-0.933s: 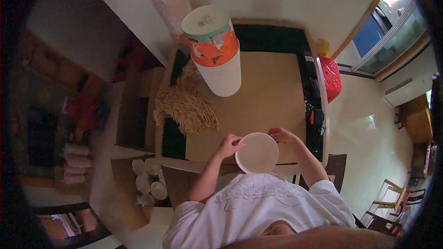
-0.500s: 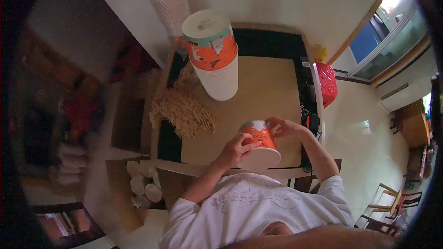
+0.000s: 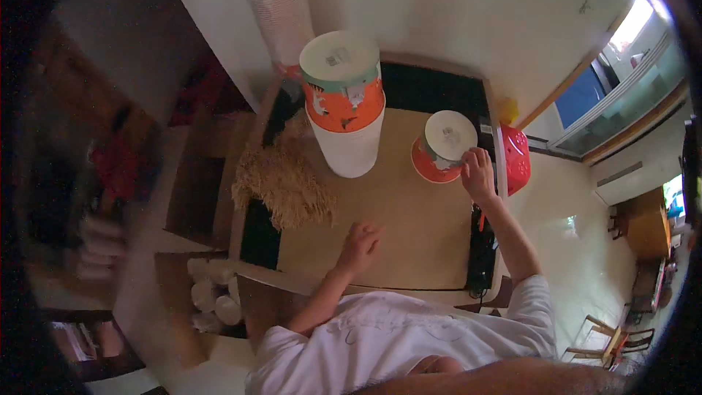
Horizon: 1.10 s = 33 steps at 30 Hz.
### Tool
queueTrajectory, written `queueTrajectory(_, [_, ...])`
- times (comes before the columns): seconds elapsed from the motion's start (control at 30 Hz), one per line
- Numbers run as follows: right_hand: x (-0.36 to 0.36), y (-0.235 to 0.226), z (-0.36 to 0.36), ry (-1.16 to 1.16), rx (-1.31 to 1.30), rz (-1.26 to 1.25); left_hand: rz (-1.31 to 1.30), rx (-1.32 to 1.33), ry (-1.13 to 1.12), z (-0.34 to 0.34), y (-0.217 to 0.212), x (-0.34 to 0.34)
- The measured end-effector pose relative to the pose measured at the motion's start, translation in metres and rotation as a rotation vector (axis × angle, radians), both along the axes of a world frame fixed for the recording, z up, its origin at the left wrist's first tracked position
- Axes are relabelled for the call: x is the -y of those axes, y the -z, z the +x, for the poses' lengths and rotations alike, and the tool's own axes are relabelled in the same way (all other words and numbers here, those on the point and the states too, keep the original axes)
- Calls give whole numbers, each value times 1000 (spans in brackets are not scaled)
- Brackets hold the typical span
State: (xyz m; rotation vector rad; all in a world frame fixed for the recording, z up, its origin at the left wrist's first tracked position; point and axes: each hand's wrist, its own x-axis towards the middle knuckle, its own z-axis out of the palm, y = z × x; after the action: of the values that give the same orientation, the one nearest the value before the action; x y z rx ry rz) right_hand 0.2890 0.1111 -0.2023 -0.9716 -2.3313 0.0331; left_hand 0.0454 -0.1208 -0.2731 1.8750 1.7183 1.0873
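An orange paper bucket (image 3: 437,167) with a green band and a white base stands upside down on the right part of the table. My right hand (image 3: 477,173) grips its right side, fingers bent over the wall. Over the bare board in front of me, my left hand (image 3: 357,250) holds nothing, its fingers loosely bent and apart. A tall upside-down stack of paper buckets (image 3: 344,106) rises near the table's back left, orange at the top and white lower down. Beside it lies a heap of tan shredded paper (image 3: 281,186).
A nested stack of white cups or tubs (image 3: 281,18) stands behind the tall stack, against the wall. The table (image 3: 409,249) has dark green edges. A red plastic basket (image 3: 516,159) sits past its right edge. An open cardboard box (image 3: 191,355) with white containers is at lower left.
The orange bucket went from between both hands near me to the table's far right, base up. My right hand moved out with it; my left hand let go and drew back left.
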Motion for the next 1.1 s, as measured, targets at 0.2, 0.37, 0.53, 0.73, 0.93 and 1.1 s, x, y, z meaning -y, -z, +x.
queueTrajectory(0.2, [-47,48,-12,68,39,118,-22,13,-135,-8,31,8])
queueTrajectory(0.37, [-60,71,-16,96,132,82,-81,92,-203,-16,38,9])
queueTrajectory(0.53, [-72,95,-5,149,182,51,-79,23,-207,-17,26,-2])
queueTrajectory(0.73, [-57,101,-9,201,137,35,-136,67,-190,-13,32,-9])
queueTrajectory(0.93, [-21,112,6,180,84,-77,-128,60,-156,-9,24,-15])
queueTrajectory(1.1, [-6,96,7,237,2,-96,-86,55,-141,-8,32,-21])
